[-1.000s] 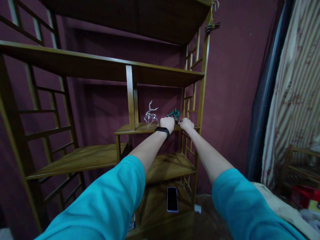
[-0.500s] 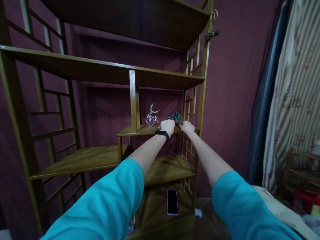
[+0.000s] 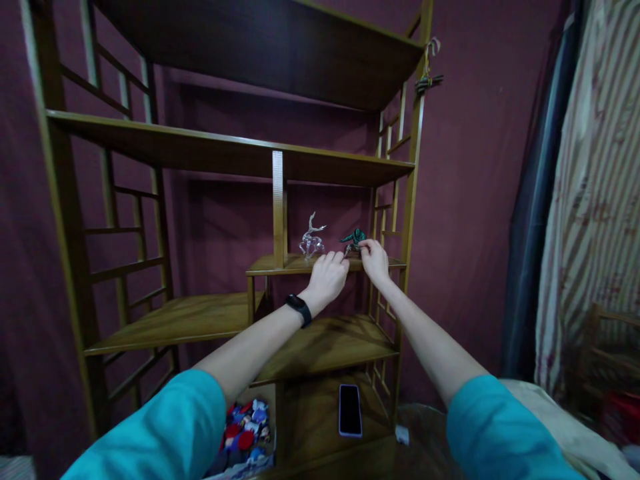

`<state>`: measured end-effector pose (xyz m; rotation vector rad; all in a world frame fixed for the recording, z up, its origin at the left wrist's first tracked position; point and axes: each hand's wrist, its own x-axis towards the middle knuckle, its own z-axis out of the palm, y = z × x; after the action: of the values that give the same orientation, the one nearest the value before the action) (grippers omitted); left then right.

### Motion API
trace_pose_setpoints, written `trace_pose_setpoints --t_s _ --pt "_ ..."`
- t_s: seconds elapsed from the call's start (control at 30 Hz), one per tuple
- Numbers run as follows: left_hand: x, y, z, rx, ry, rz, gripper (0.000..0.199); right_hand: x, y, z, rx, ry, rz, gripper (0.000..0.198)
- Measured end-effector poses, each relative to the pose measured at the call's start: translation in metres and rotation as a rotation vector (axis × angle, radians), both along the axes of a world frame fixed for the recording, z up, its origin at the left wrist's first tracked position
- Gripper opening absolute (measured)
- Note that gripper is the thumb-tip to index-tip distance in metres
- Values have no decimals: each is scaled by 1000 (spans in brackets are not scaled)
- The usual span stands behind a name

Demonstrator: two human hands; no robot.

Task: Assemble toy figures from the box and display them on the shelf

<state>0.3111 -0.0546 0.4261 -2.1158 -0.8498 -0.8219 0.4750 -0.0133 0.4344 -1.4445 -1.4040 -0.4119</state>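
A small dark green figurine (image 3: 357,237) with one arm stretched to the left stands on the raised middle shelf (image 3: 295,264). Against its right side, my right hand (image 3: 376,262) pinches it between thumb and fingers. My left hand (image 3: 329,277), below a black wristband (image 3: 299,308), has its fingers bent and closed at the figurine's lower left leg; the fingertips' exact contact is partly hidden. Just left of the figurine, a clear glass deer (image 3: 311,240) with tall antlers stands upright behind my left hand.
Wooden shelving (image 3: 277,200) with an upright post and side lattice surrounds my hands. A phone (image 3: 350,410) lies on the lowest shelf. A box of colourful small figures (image 3: 247,427) sits lower left. A twig ornament (image 3: 428,83) hangs from the right post; a striped curtain (image 3: 590,200) is at far right.
My left hand has drawn back down and left, its fist loosening into bent fingers. My right hand has moved slightly up along the figurine's side. The view has shifted left, revealing the box.
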Motion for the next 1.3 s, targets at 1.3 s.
trace_pose_setpoints --t_s 1.3 --pt "-173 -85 -176 -408 60 72 32 33 51 21 -493 -19 -203 30"
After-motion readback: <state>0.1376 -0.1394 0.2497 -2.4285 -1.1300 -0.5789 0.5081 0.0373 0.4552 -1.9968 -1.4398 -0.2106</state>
